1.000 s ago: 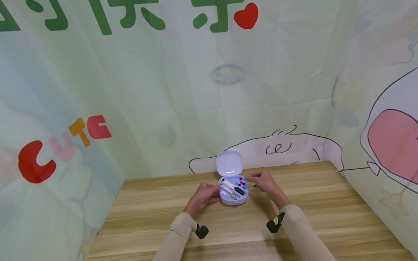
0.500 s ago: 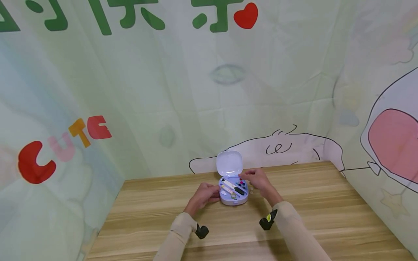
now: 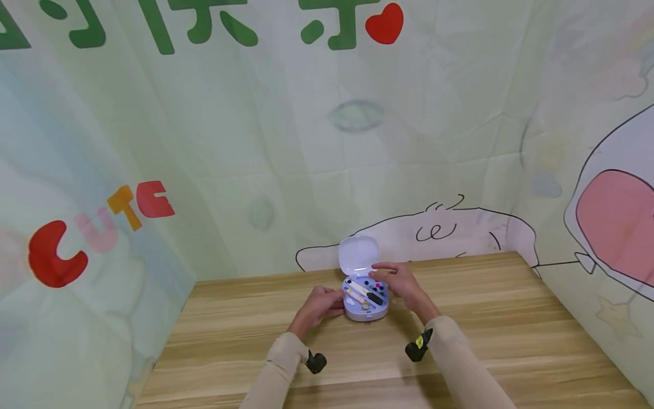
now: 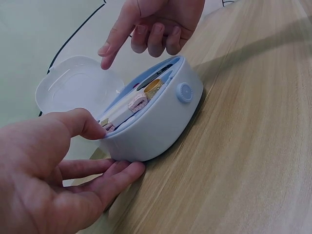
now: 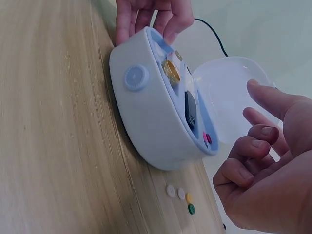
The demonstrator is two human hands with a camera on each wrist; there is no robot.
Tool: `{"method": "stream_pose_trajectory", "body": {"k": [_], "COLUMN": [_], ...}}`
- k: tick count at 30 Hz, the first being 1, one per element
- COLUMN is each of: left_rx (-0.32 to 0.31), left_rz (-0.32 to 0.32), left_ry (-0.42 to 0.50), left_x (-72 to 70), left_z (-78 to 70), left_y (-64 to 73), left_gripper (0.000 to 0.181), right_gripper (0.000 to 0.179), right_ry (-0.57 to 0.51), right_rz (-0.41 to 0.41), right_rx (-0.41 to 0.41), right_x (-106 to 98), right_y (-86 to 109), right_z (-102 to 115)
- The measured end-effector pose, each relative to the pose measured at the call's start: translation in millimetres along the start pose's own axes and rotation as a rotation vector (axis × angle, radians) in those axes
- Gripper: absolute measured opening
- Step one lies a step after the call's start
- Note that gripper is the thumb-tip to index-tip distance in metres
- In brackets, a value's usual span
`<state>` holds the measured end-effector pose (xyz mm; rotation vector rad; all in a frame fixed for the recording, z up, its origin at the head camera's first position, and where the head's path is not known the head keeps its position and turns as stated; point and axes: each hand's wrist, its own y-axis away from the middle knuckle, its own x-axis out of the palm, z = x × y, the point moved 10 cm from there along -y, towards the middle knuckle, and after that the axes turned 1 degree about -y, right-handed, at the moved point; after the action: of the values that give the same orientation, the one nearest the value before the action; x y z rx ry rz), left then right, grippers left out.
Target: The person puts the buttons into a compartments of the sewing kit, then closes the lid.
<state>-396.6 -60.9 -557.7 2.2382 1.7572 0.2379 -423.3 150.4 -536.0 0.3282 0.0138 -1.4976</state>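
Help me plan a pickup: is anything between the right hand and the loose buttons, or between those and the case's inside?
Nothing visible stands between the right hand and the loose buttons. Between buttons and inside, only the wall of the case rises; the lid is open.

the box (image 5: 151, 122) is smooth plastic, the table (image 3: 368, 358) wood-grained

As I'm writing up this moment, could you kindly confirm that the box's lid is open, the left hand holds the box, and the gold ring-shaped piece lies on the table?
Not quite: the gold ring-shaped piece sits inside the box, not on the table, as the right wrist view shows. The lid is open and the left hand holds the box, as you say.
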Motion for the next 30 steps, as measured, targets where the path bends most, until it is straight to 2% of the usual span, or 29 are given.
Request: {"method": "stream_pose_trajectory", "body": {"k": [7,23,30], "left_rx": [0.000,0.007,0.017], "left_rz": [0.001,0.007,0.010], "left_ry": [0.012,0.017,0.020], "left_x": [-0.8,-0.4,-0.4], "left_z": [1.4,2.1,2.4], "left_y": [-1.2,-3.0,-3.7], "left_gripper": [0.023,0.024,0.024], "right_gripper": [0.043,0.047,0.044], "right_ry": [-0.017,0.069,0.121], "right_rz": [0.015,-0.023,-0.061], "right_rx": [-0.019,-0.059,-0.021], "right_x": [-11.4,-37.0,-49.5], "right_y": [-0.6,3.5,3.7], "right_z": [-0.9,-12.0,-25.3]}}
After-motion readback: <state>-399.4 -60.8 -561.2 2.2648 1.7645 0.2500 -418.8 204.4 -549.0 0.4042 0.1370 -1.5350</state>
